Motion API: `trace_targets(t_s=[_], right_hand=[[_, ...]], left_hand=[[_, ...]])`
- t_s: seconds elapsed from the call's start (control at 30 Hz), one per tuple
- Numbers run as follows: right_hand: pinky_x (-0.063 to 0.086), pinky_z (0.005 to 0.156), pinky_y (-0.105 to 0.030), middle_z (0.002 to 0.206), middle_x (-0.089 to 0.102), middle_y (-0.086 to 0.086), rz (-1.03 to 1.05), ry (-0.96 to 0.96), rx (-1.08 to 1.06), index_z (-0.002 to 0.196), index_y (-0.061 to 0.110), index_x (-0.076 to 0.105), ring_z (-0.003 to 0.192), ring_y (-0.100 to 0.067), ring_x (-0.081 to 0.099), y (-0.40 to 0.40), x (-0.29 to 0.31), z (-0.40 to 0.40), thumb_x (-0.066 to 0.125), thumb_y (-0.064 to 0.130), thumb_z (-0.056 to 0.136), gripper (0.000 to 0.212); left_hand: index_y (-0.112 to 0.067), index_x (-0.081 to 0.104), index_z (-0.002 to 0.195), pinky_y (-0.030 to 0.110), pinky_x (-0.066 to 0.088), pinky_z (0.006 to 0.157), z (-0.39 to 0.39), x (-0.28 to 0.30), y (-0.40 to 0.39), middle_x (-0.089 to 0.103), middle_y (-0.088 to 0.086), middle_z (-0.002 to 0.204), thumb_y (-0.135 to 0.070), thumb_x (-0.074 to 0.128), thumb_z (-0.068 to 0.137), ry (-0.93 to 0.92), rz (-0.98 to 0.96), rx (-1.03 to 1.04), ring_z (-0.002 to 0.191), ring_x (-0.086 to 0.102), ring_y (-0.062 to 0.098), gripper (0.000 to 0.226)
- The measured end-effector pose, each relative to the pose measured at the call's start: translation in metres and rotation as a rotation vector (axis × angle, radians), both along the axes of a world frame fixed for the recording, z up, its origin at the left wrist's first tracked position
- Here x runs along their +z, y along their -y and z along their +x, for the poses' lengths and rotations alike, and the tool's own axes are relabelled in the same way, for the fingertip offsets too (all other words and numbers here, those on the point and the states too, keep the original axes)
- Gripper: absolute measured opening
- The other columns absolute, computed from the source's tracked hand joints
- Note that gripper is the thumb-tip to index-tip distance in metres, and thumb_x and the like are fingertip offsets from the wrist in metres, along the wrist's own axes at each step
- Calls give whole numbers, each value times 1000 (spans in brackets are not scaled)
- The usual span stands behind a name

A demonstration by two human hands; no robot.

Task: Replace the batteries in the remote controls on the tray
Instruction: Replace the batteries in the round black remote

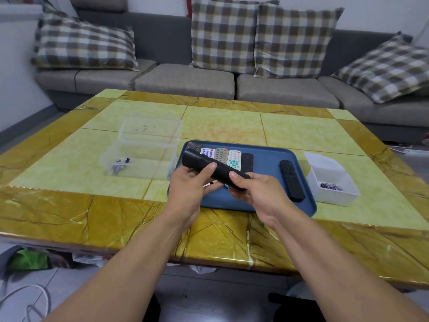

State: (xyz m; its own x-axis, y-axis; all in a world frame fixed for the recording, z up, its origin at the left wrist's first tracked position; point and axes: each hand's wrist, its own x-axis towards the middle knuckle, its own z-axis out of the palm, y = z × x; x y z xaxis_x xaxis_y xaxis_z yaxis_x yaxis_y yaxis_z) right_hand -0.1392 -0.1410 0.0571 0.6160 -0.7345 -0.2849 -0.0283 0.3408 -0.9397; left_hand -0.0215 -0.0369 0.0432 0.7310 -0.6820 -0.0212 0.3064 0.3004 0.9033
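Here, a long black remote control [212,169] is held above the near left part of the blue tray [264,156], tilted with its far end up and to the left. It is gripped by both hands: the left hand [190,184] is curled under its middle with the thumb laid on top, and the right hand [253,189] is clamped round its near end, thumb on the upper face. Each grip is thus closed on the same remote.

On the tray, a row of remotes is laid side by side at the far left: a dark one [194,145], a white one with blue buttons [207,152], a grey one [221,155], a white one with teal buttons [234,159] and a small black one [247,161]. Another black remote [291,180] is laid apart from them near the right rim.

The tray is set on a yellow marble-patterned tabletop [220,122]. Just left of the tray, a clear plastic box [139,156] with batteries [119,165] inside is seen; just right of it, a small white box [332,182] holding more batteries [332,187]. Beyond the tabletop, a grey sofa [185,80] with checked cushions [224,34] is visible.
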Motion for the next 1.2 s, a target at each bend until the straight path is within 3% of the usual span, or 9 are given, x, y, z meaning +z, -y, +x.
trace_targets(t_s=[0.1, 0.2, 0.37, 0.43, 0.53, 0.83, 1.03, 1.2], right_hand=[[60, 86, -31, 103, 76, -13, -18, 7, 27, 102, 2, 75, 90, -24, 72, 1, -1, -2, 81, 19, 81, 27], [59, 78, -27, 101, 77, -11, -55, 26, 20, 104, 5, 75, 83, -19, 71, 4, 5, -6, 83, 22, 79, 31], [60, 82, -32, 95, 77, -7, -199, -10, -110, 110, 8, 71, 90, -23, 75, 14, 2, -11, 87, 15, 74, 41], [61, 83, -35, 91, 78, -6, -273, -71, -76, 107, 11, 74, 86, -22, 75, 15, -1, -14, 87, 16, 74, 36], [60, 87, -38, 89, 78, -5, -315, -111, 16, 99, 15, 78, 83, -21, 75, 18, -1, -18, 86, 18, 75, 26], [61, 84, -33, 92, 78, -4, -339, -115, 131, 97, 11, 77, 90, -25, 75, 22, 0, -24, 83, 14, 79, 20], [60, 86, -34, 102, 77, -6, -346, -80, 178, 110, 8, 75, 93, -25, 75, 24, -2, -22, 76, 14, 86, 24], [61, 69, -28, 100, 74, -15, -237, -50, 12, 116, 14, 67, 78, -29, 76, 20, 0, -17, 75, 15, 89, 28]], left_hand=[[4, 60, 122, 46, 61, 88, 0, 1, -1, 74, 18, 113, -5, 68, 93, -16, -26, 1, 105, 73, 33, 31], [2, 63, 116, 37, 62, 81, 4, 4, -4, 75, 17, 111, -1, 73, 87, -56, -29, -20, 104, 73, 33, 31], [-8, 67, 104, 33, 62, 72, 9, -3, -8, 71, 18, 109, 6, 82, 75, 32, 107, -110, 96, 75, 32, 35], [-14, 73, 113, 36, 62, 75, 9, -6, -8, 72, 16, 113, 4, 83, 75, 70, 159, -189, 99, 75, 29, 42], [-10, 78, 107, 35, 63, 73, 10, -7, -11, 74, 15, 117, 2, 82, 74, 73, 178, -230, 101, 74, 30, 35], [-5, 77, 103, 26, 60, 64, 7, -3, -12, 77, 14, 104, 8, 82, 72, 71, 225, -207, 88, 77, 26, 34], [-6, 77, 96, 25, 61, 62, 9, 1, -8, 78, 8, 92, 6, 86, 69, 76, 240, -158, 78, 77, 22, 31], [-5, 68, 119, 27, 61, 73, 11, 0, -4, 70, 17, 115, 4, 84, 67, -104, 87, -98, 100, 74, 34, 55]])
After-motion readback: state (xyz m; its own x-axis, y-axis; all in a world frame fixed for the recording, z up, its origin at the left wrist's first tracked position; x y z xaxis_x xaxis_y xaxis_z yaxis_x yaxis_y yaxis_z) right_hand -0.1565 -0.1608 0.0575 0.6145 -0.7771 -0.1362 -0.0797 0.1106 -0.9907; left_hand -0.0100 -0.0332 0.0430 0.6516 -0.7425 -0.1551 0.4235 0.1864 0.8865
